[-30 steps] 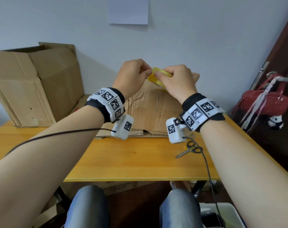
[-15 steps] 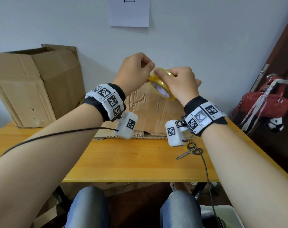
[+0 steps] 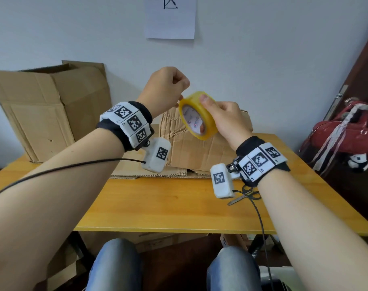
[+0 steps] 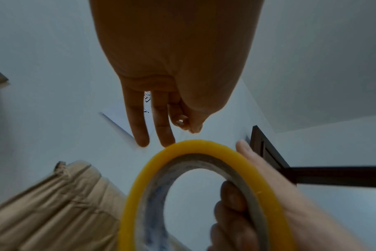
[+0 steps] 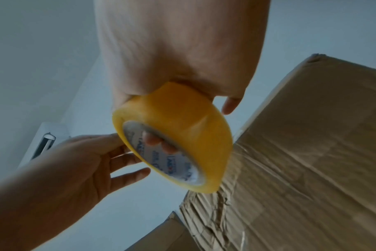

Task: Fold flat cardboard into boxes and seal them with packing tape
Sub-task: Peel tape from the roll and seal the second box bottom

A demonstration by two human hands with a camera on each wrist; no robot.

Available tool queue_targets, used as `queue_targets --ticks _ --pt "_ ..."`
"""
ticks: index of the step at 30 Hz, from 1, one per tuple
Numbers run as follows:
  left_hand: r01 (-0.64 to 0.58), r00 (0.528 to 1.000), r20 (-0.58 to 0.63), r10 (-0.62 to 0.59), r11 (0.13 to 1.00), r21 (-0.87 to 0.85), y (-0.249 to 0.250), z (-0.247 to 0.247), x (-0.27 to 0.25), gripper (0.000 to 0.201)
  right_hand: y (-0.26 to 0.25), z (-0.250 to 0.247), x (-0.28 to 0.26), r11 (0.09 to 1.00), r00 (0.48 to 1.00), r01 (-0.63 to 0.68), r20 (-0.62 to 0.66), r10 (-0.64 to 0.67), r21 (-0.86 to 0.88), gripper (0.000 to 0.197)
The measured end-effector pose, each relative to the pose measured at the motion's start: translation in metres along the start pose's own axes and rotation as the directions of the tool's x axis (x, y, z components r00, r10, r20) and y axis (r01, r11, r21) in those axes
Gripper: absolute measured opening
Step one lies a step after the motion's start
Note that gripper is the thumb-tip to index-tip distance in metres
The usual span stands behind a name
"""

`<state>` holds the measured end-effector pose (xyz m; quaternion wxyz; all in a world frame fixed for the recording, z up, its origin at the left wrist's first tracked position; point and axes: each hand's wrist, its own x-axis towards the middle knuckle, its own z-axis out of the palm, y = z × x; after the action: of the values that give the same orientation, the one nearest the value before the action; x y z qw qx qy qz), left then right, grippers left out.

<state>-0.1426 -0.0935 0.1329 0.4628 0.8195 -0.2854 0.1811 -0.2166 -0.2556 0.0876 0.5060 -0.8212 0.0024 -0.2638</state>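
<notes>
Tape roll is held up above the table, right hand gripping it through the core; left hand pinches at its rim, apparently the loose end. A slipped pinch would let the end restick.

Tape roll in my hands: yellow, white core w/ red & blue print. Boxes plain brown. Table orange-yellow wood. My wristbands: black, w/ b&w square markers. Bag red.
</notes>
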Motion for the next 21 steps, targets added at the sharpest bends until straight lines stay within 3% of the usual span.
queue_targets --ticks 6,15,21 --pt "-0.033 0.999 0.038 0.027 0.987 0.155 -0.006 -0.001 -0.003 0.011 -0.005 0.000 0.003 0.997 0.999 -0.040 0.009 0.041 -0.069 0.057" --pt "-0.041 0.999 0.038 0.034 0.980 0.196 -0.003 0.001 -0.006 0.011 0.001 0.000 -0.001 0.968 0.993 -0.094 0.044 0.107 -0.231 0.056" --pt "-0.012 1.000 0.025 0.008 0.988 0.155 0.001 -0.010 -0.003 0.014 0.011 -0.005 -0.013 0.995 0.994 -0.053 0.090 0.061 -0.087 0.058"
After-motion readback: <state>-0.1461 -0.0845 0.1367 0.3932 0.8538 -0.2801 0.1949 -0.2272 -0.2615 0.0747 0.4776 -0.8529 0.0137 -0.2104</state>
